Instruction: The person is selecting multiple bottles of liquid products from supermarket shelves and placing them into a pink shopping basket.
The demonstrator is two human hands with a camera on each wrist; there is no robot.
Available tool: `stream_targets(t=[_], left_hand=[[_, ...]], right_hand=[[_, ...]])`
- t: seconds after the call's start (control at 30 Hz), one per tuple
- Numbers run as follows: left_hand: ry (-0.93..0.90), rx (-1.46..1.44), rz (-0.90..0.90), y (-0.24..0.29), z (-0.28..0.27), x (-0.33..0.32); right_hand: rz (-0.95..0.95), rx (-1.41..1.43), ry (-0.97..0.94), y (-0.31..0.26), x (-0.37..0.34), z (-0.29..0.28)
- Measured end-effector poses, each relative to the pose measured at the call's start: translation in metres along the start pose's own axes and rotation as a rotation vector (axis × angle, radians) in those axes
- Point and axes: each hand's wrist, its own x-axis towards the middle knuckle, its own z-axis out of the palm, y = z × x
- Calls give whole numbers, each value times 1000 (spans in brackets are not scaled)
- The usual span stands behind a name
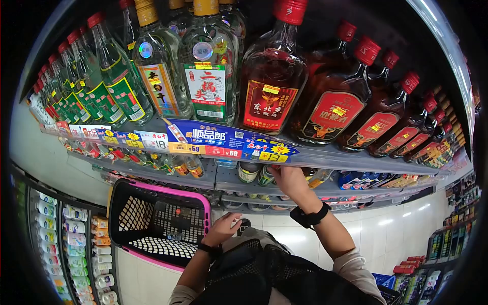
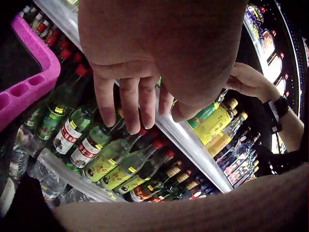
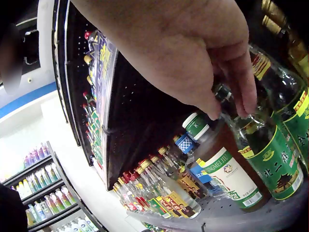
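My right hand [image 1: 292, 183] reaches into the shelf under the price strip. In the right wrist view its thumb and fingers pinch the neck of a green-labelled glass bottle [image 3: 276, 166], which stands on the shelf. A brown bottle [image 3: 231, 176] with a white label and green cap is right beside it, and another green-labelled bottle [image 3: 295, 108] is on its other side. My left hand [image 1: 223, 229] is held low near the shopping basket [image 1: 206, 208]. In the left wrist view its fingers hang loosely before the shelves with nothing in them.
The black basket has a pink rim and stands on the floor at my left. Large red-capped liquor bottles [image 1: 325, 112] line the upper shelf, above a blue price strip [image 1: 203, 133]. Lower shelves hold more bottles [image 2: 113, 162]. A rack of toiletry bottles [image 1: 76, 239] is at far left.
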Motion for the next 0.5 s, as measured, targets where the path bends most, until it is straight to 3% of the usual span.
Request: stream_targets(t=[0.17, 0.27, 0.33, 0.4, 0.5], left_hand=[[3, -20, -23, -4, -1, -6], [-2, -25, -55, 1, -2, -11], [-3, -31, -56, 4, 3, -17], [1, -33, -50, 0, 4, -23], [-3, -20, -84, -9, 10, -37]], right_hand=[[-119, -72, 119, 5, 3, 4], [-72, -37, 117, -6, -3, -7], [191, 99, 78, -35, -18, -37], [158, 277, 228, -44, -49, -45], [212, 242, 218, -19, -124, -22]])
